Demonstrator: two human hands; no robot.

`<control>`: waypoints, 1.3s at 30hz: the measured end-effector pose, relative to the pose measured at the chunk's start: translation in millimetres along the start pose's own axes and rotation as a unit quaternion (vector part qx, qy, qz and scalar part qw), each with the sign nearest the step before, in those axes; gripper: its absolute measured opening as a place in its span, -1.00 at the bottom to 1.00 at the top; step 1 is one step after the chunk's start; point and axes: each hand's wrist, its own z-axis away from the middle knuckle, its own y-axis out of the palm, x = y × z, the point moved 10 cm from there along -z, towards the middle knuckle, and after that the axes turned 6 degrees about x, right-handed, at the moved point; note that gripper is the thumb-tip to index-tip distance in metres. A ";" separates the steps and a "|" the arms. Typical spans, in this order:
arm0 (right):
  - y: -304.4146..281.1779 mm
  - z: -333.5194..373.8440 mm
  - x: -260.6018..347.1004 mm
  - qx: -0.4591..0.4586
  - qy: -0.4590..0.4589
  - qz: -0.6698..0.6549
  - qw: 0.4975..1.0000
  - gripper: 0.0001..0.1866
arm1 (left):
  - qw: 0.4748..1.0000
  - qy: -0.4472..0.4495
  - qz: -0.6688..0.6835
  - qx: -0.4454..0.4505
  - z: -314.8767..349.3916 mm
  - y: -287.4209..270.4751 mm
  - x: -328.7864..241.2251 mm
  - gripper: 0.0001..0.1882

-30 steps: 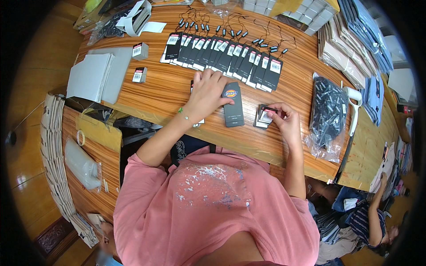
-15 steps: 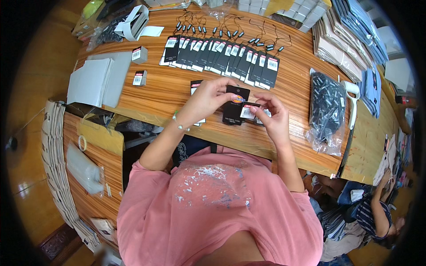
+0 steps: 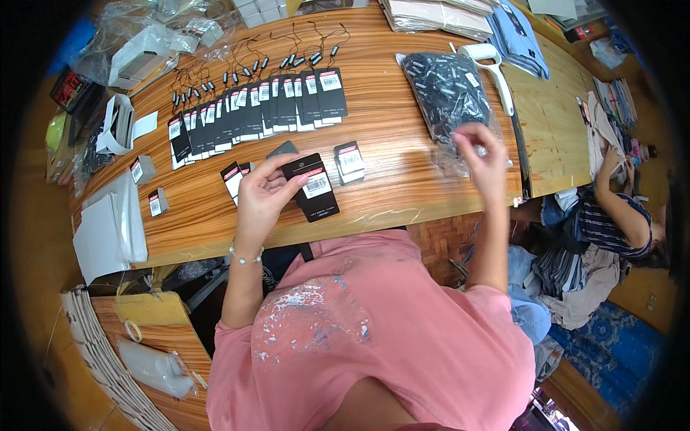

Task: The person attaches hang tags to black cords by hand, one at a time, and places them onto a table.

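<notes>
My left hand pinches a black hang tag by its left edge, above the table's front part. A white barcode sticker with a red band lies on its face. Just right of the tag, a small stack of the same stickers rests on the table. My right hand is at the near end of a clear bag of black tag strings. Its fingers are curled in, and what they grip, if anything, is hard to make out. More black tags lie behind my left hand.
A fanned row of stickered tags with strings spans the table's far side. Small sticker stacks and white sheets lie at left. A white handled tool and folded garments are at right. Another person's arm shows far right.
My right hand has let go of the sticker stack, now on the table, and moved right to the bag. My left hand still holds the tag. The view has swung to the right.
</notes>
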 end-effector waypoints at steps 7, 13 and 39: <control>-15.5 50.9 -78.0 0.072 0.163 0.264 0.948 -0.78 | 1.000 -0.011 0.022 0.008 1.6 0.9 6.4 -0.69; -30.4 44.5 -88.1 0.049 0.170 0.195 0.965 -0.81 | 0.999 -0.003 0.031 0.008 8.8 -4.4 8.0 -0.70; -60.9 -16.3 57.3 0.071 -0.048 -0.355 0.931 -0.93 | 0.987 0.004 -0.032 0.157 7.6 36.0 -5.9 -0.90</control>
